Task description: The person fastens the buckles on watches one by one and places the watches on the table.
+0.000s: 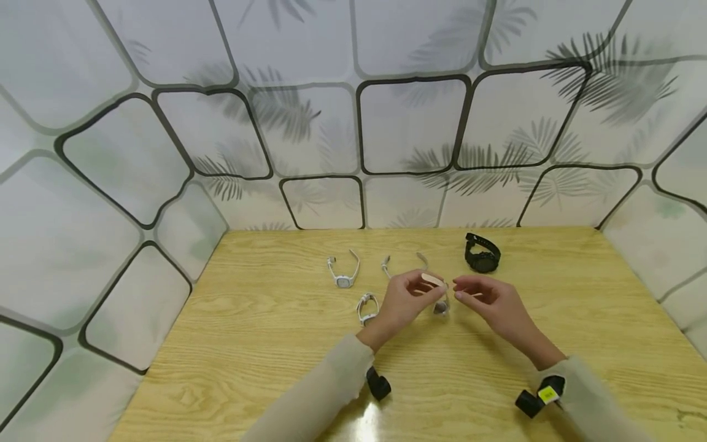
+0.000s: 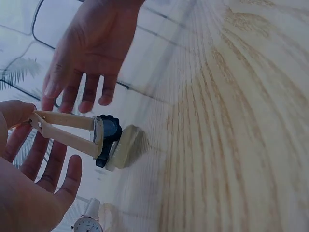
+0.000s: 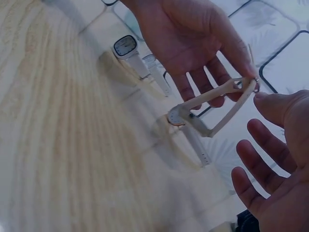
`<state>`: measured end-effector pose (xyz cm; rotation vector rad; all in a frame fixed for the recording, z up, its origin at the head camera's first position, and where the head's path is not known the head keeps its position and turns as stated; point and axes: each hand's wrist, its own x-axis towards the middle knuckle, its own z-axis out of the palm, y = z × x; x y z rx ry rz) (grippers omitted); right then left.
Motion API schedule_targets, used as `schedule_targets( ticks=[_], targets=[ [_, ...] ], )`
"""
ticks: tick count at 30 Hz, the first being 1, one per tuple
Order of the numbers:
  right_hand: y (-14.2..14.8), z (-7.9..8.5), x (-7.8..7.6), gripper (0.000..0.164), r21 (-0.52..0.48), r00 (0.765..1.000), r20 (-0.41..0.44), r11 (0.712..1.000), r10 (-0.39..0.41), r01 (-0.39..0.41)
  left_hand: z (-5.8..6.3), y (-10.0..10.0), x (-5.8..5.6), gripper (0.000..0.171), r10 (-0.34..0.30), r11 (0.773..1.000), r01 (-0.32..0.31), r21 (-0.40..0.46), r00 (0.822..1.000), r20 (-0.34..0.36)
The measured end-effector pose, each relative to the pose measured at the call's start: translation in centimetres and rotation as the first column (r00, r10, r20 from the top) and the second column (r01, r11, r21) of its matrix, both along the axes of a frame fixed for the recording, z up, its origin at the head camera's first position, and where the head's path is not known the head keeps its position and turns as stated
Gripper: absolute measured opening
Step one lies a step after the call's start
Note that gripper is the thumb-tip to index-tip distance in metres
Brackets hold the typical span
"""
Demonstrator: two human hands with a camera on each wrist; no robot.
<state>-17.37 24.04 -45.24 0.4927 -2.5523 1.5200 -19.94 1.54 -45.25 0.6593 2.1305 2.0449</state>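
Observation:
In the head view my left hand (image 1: 405, 301) holds a small watch (image 1: 440, 307) above the table. Its pale strap forms a loop, and in the left wrist view the left thumb and fingers (image 2: 19, 113) pinch the strap's buckle end, leaving the watch case (image 2: 99, 136) hanging. My right hand (image 1: 494, 304) is just to the right of it, fingers loosely bent and holding nothing. In the right wrist view the right thumb (image 3: 273, 106) is close to the buckle; whether it touches cannot be told. A rose-rimmed white watch (image 3: 175, 116) lies behind the held one.
On the wooden table (image 1: 265, 344), a white digital watch (image 1: 343, 281) lies at the back left, with a looped white watch (image 1: 367, 307) beside the left wrist. A black watch (image 1: 483, 261) lies at the back right. Patterned cloth (image 1: 409, 126) surrounds the table's back and sides.

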Motion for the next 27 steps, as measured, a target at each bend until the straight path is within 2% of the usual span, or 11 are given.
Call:
schedule_targets(
  ticks=[8,12,15,21,27],
  targets=[
    [-0.7,2.4,-1.0,0.025,0.118,0.993,-0.112,0.993,0.027,-0.014,0.2,0.4,-0.2,0.014,0.066,0.996,-0.070,-0.062,0.996,-0.067],
    [-1.5,3.4,-1.4,0.026,0.126,0.987,-0.146,0.991,0.065,-0.046,2.5,0.5,1.0,0.012,0.089,0.994,-0.094,-0.057,0.991,-0.097],
    [-2.0,3.7,-1.6,0.025,0.131,0.983,-0.163,0.989,0.085,-0.064,3.3,0.7,1.5,0.010,0.108,0.991,-0.118,-0.068,0.985,-0.134],
    [-2.5,3.8,-1.7,0.021,0.161,0.979,-0.182,0.985,0.091,-0.062,0.8,1.2,0.1,0.011,0.130,0.984,-0.151,-0.099,0.973,-0.192],
    [-2.5,3.7,-1.7,0.019,0.164,0.976,-0.196,0.985,0.091,-0.059,0.4,1.0,-0.1,0.013,0.116,0.984,-0.140,-0.109,0.974,-0.197]
  ],
)
